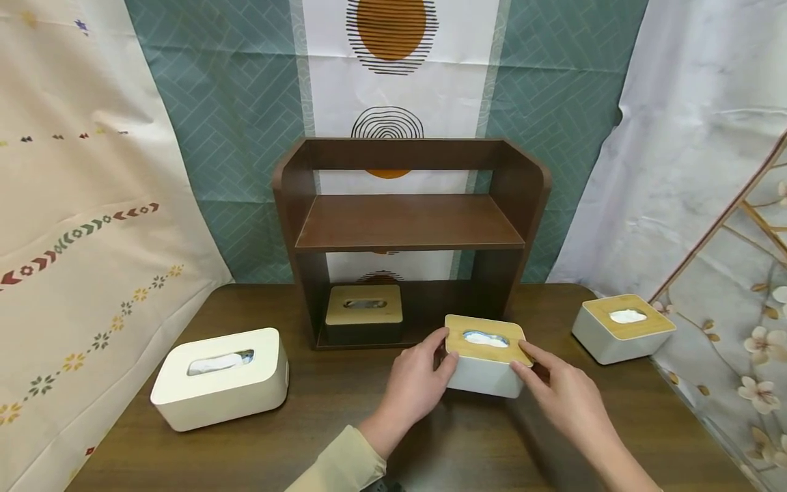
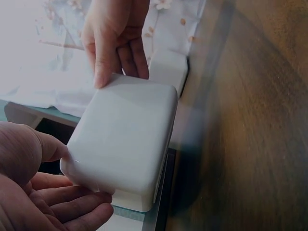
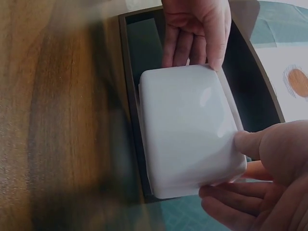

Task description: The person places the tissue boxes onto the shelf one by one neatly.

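Observation:
Both hands grip a tissue box (image 1: pixel 482 372) with a white body and a wood-look lid, in front of the right half of the shelf's lower tier. My left hand (image 1: pixel 413 384) holds its left end, with the thumb at the front edge and the fingers along the side. At the opposite end, my right hand (image 1: pixel 564 400) pinches the corner between thumb and fingers. White tissue shows in the lid's oval slot. In the left wrist view the white face of the box (image 2: pixel 122 132) fills the space between the hands; the right wrist view shows that face (image 3: pixel 192 130) too.
A dark brown two-tier shelf (image 1: pixel 408 222) stands at the back of the wooden table (image 1: pixel 332 437). On its lower tier, at left, sits another wood-lidded tissue box (image 1: pixel 364 311). A cream tissue box (image 1: pixel 224 379) lies at left, and a white wood-lidded one (image 1: pixel 624 328) at right.

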`<state>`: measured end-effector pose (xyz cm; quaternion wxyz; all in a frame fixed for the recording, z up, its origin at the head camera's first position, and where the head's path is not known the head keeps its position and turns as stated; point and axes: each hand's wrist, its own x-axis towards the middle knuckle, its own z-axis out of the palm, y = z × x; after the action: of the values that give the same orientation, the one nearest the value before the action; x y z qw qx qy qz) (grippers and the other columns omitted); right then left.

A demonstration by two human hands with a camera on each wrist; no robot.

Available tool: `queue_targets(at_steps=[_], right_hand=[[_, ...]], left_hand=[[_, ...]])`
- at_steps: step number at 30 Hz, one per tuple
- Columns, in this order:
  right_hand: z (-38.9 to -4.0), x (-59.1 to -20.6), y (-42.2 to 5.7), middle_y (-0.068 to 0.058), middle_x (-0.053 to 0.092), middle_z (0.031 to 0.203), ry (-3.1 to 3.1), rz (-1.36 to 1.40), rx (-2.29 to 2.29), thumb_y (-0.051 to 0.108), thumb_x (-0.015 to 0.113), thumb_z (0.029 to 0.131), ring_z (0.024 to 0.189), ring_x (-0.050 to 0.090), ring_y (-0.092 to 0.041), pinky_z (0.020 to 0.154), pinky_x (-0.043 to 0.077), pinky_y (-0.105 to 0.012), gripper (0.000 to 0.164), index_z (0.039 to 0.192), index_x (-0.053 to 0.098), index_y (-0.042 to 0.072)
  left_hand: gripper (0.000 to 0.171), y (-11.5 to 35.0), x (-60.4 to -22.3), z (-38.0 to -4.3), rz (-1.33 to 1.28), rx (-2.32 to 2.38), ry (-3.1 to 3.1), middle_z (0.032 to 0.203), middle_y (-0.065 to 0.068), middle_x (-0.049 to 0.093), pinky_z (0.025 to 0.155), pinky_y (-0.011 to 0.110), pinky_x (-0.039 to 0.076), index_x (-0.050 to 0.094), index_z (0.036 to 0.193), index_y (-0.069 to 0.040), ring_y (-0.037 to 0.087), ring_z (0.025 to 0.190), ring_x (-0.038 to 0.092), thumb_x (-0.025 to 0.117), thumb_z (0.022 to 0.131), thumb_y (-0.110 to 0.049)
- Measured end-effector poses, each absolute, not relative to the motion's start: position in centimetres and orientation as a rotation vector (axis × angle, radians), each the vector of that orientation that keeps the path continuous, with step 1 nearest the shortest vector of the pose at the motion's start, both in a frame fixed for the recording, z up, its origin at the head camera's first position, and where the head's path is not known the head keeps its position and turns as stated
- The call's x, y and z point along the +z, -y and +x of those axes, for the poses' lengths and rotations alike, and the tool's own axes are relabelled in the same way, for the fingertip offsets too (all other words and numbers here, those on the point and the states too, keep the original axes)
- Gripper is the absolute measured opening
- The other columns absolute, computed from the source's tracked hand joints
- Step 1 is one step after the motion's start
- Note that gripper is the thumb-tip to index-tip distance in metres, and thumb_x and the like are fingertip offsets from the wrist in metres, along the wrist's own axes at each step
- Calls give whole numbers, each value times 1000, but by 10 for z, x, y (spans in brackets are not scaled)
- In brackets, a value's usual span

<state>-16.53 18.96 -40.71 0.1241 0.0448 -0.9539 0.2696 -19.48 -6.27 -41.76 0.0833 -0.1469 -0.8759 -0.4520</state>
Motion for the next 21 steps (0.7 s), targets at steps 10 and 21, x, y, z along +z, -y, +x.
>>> queue_targets(at_steps=[10,21], right_hand=[[-177,-405,-183,-26,75,131,2768,179,766,46,74,107,93,71,-28,77,55,-49,60,152,67,7],[-191,-403,-171,-26,70,142,2719,248,794,39,74,108,113,75,-40,87,58,-62,56,153,66,6]], left_hand=[[48,69,-415,-203,-420,-1346,2592,138,13,75,96,46,62,64,153,-4,26,117,74,72,109,-20],[49,79,-415,-211,-374,-1359,2567,140,15,74,96,50,62,62,154,-3,29,117,74,72,109,-20]])
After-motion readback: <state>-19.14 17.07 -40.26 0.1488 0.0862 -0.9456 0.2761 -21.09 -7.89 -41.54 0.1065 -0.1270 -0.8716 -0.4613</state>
